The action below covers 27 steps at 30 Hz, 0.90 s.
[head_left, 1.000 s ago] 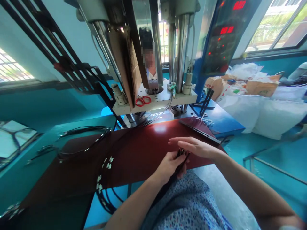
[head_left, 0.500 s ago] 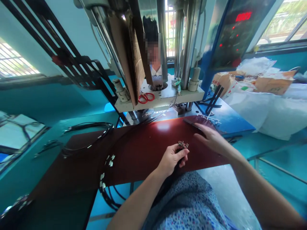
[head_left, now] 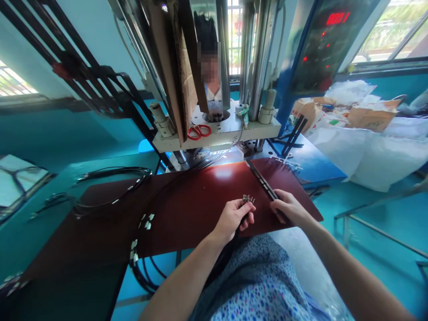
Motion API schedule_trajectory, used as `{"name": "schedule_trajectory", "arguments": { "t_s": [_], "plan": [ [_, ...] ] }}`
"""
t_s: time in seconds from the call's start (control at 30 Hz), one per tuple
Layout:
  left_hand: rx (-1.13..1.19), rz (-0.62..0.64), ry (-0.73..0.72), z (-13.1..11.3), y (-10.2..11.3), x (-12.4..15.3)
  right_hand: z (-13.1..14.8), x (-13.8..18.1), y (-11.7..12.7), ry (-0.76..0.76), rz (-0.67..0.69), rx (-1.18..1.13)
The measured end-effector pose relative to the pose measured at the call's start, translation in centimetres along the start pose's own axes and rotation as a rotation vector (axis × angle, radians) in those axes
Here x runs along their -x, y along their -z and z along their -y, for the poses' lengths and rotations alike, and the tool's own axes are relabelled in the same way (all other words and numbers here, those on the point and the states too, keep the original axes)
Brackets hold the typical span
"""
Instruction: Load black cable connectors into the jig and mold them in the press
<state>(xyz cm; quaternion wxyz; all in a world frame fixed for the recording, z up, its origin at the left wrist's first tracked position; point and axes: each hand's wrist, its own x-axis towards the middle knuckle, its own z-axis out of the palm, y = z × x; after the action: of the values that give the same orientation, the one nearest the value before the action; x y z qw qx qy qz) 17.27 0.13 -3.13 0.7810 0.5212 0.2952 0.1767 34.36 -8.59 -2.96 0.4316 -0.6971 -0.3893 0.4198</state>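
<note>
Fingers of left hand [head_left: 230,218] wrapped round a bunch of black wires [head_left: 248,200], metal tips poking up just above the fist, near edge of red bench [head_left: 200,196]. Fingers of right hand [head_left: 288,207] pinched on near end of long dark bar [head_left: 262,182], lying on bench and slanting away toward press [head_left: 217,129]. Judged early: wires gathered and gripped, none yet laid in bar. More wires [head_left: 140,227] draped over bench, left, waiting. Scissors [head_left: 199,131] idle on press plate.

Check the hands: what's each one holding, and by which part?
Left hand grips a bundle of black cables just below their metal-tipped ends. Right hand holds the long dark bar at its near end; it lies on the red board.
</note>
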Motion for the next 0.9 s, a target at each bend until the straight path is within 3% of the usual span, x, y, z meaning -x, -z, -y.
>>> {"name": "schedule_trajectory", "arguments": {
  "t_s": [0.07,0.17,0.43,0.9],
  "plan": [
    [0.014,0.028,-0.004,-0.1,-0.1,0.0,0.0,0.4,-1.9,0.042,0.021,-0.276],
    [-0.039,0.019,-0.018,-0.2,-0.5,0.1,0.2,0.6,-4.1,0.104,0.017,-0.408],
    [-0.134,-0.003,0.081,-0.4,-1.1,-0.1,0.2,0.3,-4.4,0.081,-0.041,-0.359],
    [-0.299,-0.018,0.003,-0.1,-0.9,-0.2,0.1,0.1,-5.1,0.183,-0.049,-0.177]
  ]
}}
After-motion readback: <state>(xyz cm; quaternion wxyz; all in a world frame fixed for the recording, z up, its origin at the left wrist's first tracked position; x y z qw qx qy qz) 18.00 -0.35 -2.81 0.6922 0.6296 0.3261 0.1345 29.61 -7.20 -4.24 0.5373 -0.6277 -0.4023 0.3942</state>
